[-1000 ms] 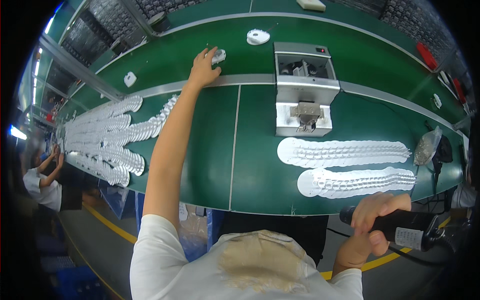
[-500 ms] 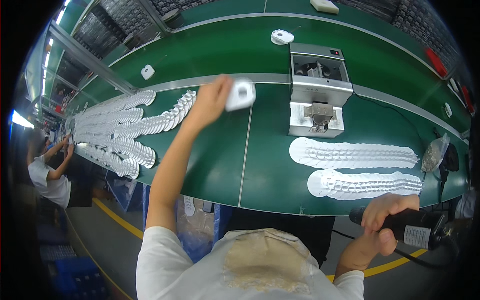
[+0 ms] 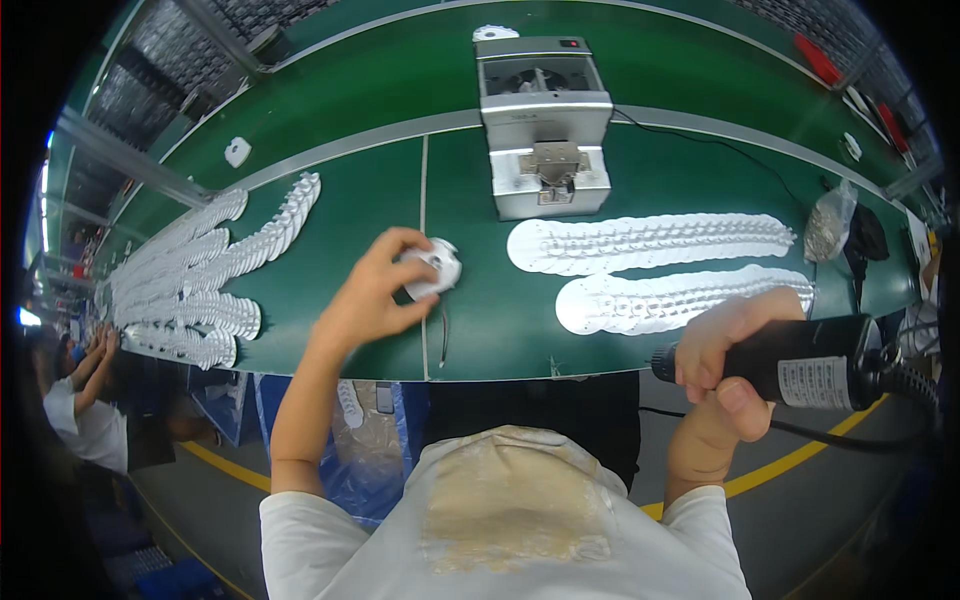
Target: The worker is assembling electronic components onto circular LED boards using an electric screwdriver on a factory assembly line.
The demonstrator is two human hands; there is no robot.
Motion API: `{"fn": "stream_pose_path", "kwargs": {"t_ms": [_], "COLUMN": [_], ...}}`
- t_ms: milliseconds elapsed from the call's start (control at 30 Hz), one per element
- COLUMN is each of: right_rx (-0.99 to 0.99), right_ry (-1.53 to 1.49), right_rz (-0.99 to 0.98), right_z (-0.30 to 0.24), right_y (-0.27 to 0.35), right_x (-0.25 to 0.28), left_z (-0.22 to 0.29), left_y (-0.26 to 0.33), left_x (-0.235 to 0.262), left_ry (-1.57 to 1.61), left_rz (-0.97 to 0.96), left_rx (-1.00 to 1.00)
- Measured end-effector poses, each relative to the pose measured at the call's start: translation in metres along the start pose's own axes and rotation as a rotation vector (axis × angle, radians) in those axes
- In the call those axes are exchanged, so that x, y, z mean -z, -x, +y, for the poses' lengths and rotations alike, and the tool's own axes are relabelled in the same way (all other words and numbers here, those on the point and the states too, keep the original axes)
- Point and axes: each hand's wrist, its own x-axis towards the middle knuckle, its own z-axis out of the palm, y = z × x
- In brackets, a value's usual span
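My left hand (image 3: 380, 292) is on a white rounded plastic part (image 3: 446, 268) at the green bench's middle. Its thumb and fingers curl around the part's left side, over a dark opening. A thin dark strip (image 3: 444, 338) runs from the part toward the bench's front edge. In my right hand (image 3: 728, 358) is a black electric screwdriver (image 3: 835, 362), held level at the front edge with its nose to the left and its cable at the right end. Two long overlapping rows of white parts, a far row (image 3: 640, 243) and a near row (image 3: 650, 305), lie beyond that hand.
A metal box-shaped screw feeder (image 3: 545, 120) stands behind the rows. More overlapping white parts (image 3: 190, 275) fan out at the left. A clear bag of small pieces (image 3: 828, 222) sits at the right. A co-worker (image 3: 85, 400) is at the far left.
My left hand has come down and nearer with the white part, from above the bench to its surface. My right hand still holds the screwdriver. The view has shifted right.
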Motion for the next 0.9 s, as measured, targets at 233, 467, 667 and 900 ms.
{"fn": "stream_pose_path", "kwargs": {"t_ms": [233, 467, 667, 900], "right_rx": [-0.01, 0.106, 0.126, 0.112], "right_ry": [-0.026, 0.073, 0.06, 0.062], "right_rz": [-0.015, -0.197, -0.351, -0.406], "right_z": [0.0, 0.001, 0.0, 0.0], "right_y": [-0.001, -0.005, -0.015, -0.02], "right_x": [0.003, 0.025, 0.034, 0.035], "left_z": [0.059, 0.063, 0.066, 0.067], "left_y": [-0.041, -0.051, -0.051, -0.055], "left_x": [-0.077, -0.095, -0.092, -0.093], "left_ry": [0.145, 0.104, 0.065, 0.079], "left_rz": [-0.023, -0.005, -0.05, -0.013], "left_rx": [-0.361, -0.375, -0.335, -0.37]}}
